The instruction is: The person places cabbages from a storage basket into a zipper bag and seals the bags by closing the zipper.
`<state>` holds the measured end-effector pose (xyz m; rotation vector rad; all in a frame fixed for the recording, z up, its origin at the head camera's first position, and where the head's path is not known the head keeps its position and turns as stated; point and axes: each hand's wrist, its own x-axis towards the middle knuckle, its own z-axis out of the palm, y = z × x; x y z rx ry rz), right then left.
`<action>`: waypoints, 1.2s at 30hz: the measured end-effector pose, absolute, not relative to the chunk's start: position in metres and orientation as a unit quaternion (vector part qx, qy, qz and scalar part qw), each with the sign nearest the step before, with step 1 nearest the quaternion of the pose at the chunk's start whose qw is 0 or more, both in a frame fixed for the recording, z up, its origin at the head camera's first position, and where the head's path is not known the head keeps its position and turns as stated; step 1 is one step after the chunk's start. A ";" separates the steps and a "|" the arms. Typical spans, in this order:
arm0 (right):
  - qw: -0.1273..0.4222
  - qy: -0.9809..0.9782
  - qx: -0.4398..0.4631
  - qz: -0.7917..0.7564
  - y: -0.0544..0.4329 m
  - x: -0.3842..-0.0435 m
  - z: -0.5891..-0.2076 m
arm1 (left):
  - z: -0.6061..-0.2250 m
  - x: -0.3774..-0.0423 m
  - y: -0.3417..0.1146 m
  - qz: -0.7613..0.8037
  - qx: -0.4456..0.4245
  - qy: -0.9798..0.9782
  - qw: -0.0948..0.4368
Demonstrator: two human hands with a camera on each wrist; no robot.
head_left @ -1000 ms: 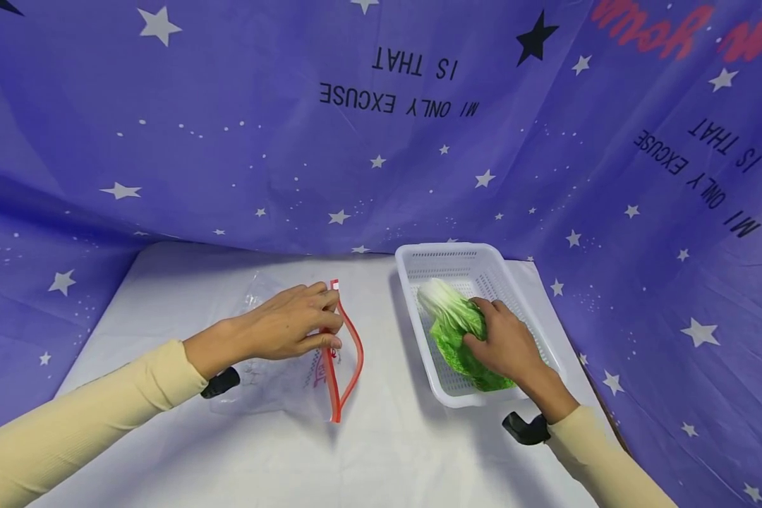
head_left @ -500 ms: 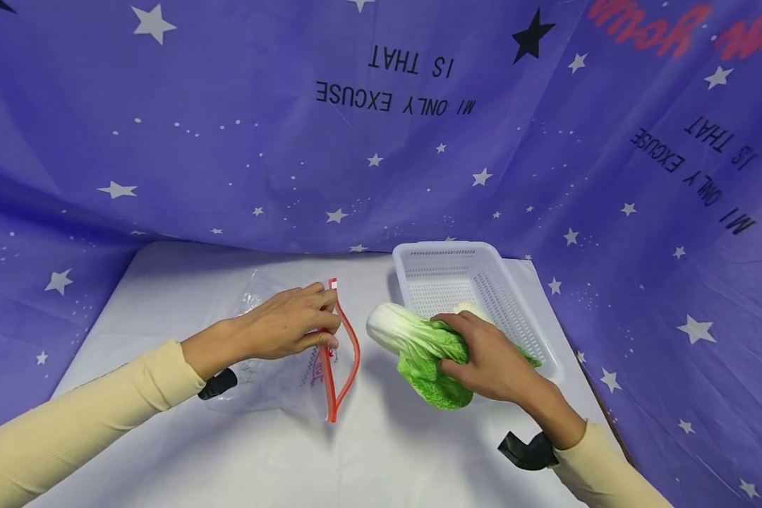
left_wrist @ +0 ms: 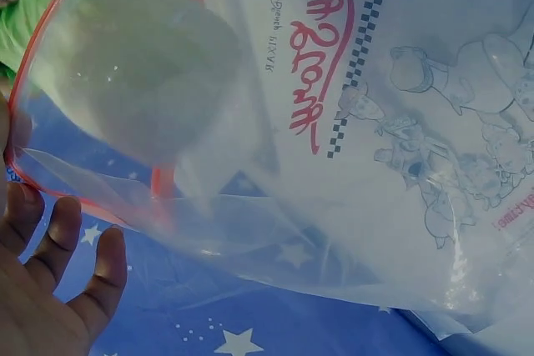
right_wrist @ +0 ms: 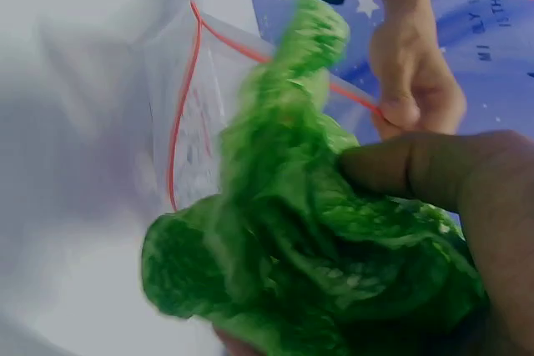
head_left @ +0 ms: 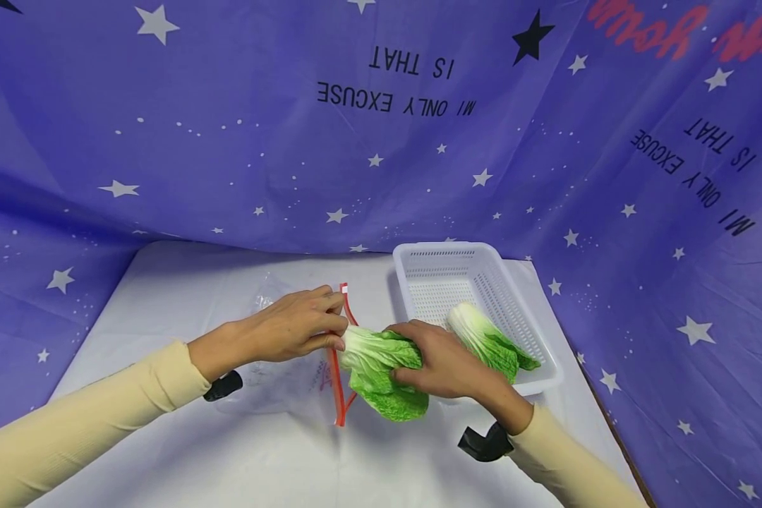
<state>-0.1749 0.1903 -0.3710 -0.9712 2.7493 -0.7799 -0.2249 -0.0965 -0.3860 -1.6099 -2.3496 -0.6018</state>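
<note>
Both hands are gripping, fingers curled: the left hand (head_left: 288, 326) is pinching a clear bag (head_left: 276, 386) by its red-edged mouth; the right hand (head_left: 443, 360) is clasping a cabbage (head_left: 377, 370) by its green leaves, its white end poking inside. Another cabbage (head_left: 485, 342) is lying in the white basket (head_left: 438, 293) on the bench (head_left: 390, 462).

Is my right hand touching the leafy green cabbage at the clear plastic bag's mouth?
Touching. The head view shows your right hand curled over the leafy green cabbage, gripping it.
</note>
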 end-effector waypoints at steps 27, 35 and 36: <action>0.101 0.851 -0.032 -0.515 0.132 -0.191 -0.426 | -0.394 -0.215 -0.087 -0.218 -0.564 -0.785 0.138; 0.084 0.791 0.017 -0.606 0.122 -0.193 -0.438 | -0.395 -0.211 -0.081 -0.231 -0.566 -0.780 0.133; 0.080 0.785 0.018 -0.614 0.119 -0.191 -0.441 | -0.395 -0.210 -0.080 -0.233 -0.566 -0.779 0.133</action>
